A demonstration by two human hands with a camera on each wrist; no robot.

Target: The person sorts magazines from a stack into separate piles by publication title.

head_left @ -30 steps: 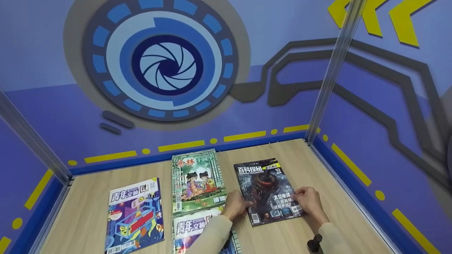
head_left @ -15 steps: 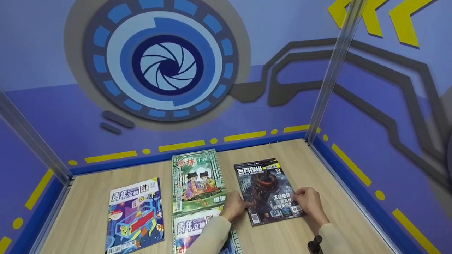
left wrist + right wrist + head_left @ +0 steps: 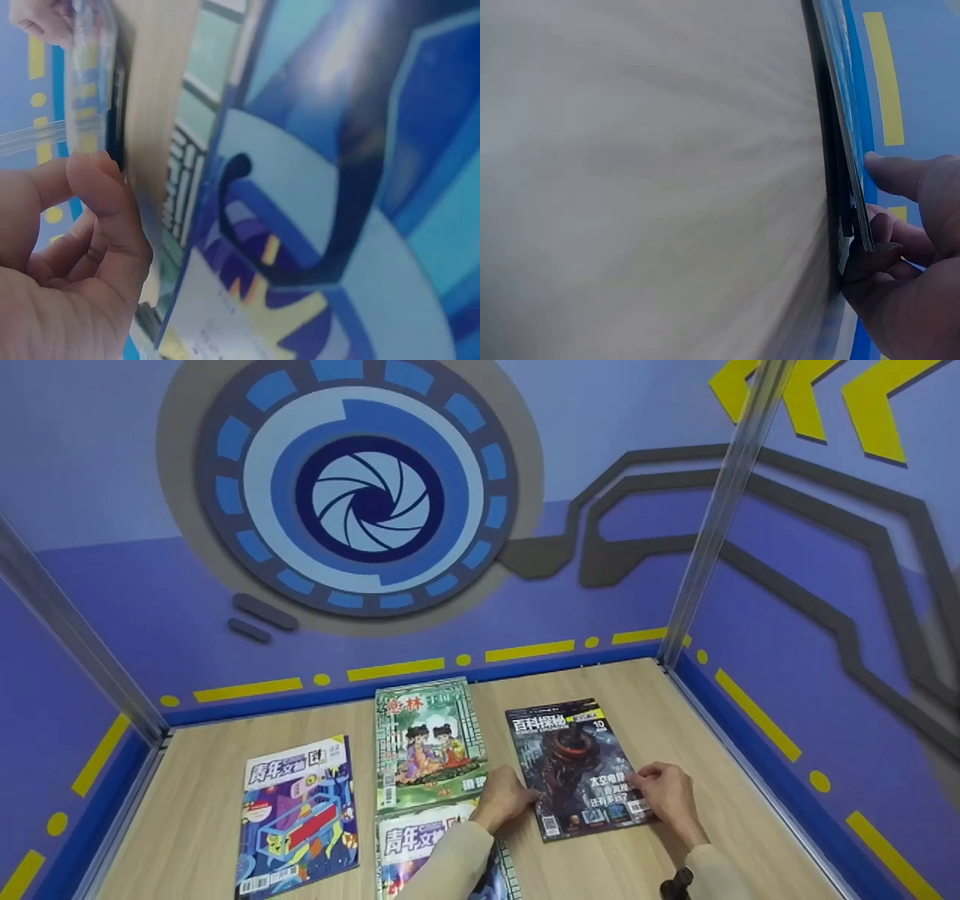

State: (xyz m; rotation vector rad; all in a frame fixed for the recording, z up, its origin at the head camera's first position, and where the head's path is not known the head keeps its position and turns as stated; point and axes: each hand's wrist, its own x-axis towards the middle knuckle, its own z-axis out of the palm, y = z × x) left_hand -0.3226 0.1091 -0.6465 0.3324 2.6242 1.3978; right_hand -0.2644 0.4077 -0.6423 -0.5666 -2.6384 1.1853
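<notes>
A dark magazine with a red-ringed machine on its cover lies on the right side of the table, turned slightly. My left hand holds its lower left edge, thumb on the cover's margin. At the lower right edge my right hand pinches it. In the right wrist view the right thumb is on the cover side and the other fingers are under the raised corner. The left wrist view shows the left hand with thumb and fingers bent at the magazine's edge, beside a blue illustrated cover.
Left of the held magazine lies a green magazine with two cartoon figures. Nearer, a purple-titled magazine lies over another green-edged one, partly behind my left sleeve. A colourful magazine lies farther left. Printed panels enclose the wooden table.
The head view has swung slightly left, so everything sits a little farther right in the picture. Both hands keep their places on the dark magazine, which stays where it was.
</notes>
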